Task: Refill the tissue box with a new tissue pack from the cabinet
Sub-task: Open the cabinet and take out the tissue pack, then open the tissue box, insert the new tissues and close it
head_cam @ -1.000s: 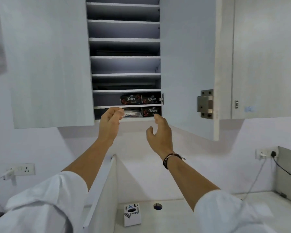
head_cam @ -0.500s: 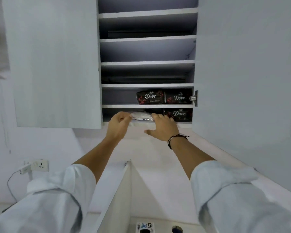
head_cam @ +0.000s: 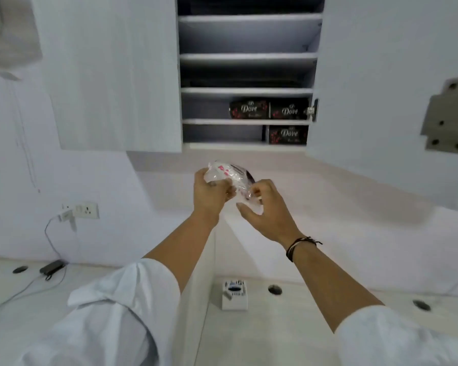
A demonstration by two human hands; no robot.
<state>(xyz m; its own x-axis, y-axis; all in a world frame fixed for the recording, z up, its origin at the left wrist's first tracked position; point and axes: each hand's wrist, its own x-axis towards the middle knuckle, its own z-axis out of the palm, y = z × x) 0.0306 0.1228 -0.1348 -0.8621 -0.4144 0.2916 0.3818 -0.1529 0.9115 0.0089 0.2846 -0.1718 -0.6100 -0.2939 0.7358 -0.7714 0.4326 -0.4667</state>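
Two hands hold the new tissue pack (head_cam: 229, 178) in mid-air, just below the bottom edge of the open wall cabinet (head_cam: 111, 75) and well above the counter (head_cam: 270, 336). The left hand (head_cam: 209, 192) is curled around the pack's left end, fingers wrapped over the clear plastic; the right hand (head_cam: 265, 204) pinches the wrapper's right side between thumb and fingertips, its other fingers loosely bent beneath. The pack looks soft and crumpled, mostly clear film with pink markings and a dark patch on its far side. Up in the cabinet, three dark Dove packs remain: two side by side on the second shelf from the bottom (head_cam: 269, 110) and one at the right end of the lowest shelf (head_cam: 288, 134), whose left part shows nothing. The tissue box (head_cam: 234, 295) stands on the counter far below the hands, near the counter's back edge and close to a vertical divider panel (head_cam: 204, 286), with a round cable hole (head_cam: 275, 289) just beside it on the right. Judging from this, the fetching step looks done, with the pack out of the cabinet; what remains is probably opening the wrapper, loading the tissues into the box, and closing the cabinet door (head_cam: 381, 83).
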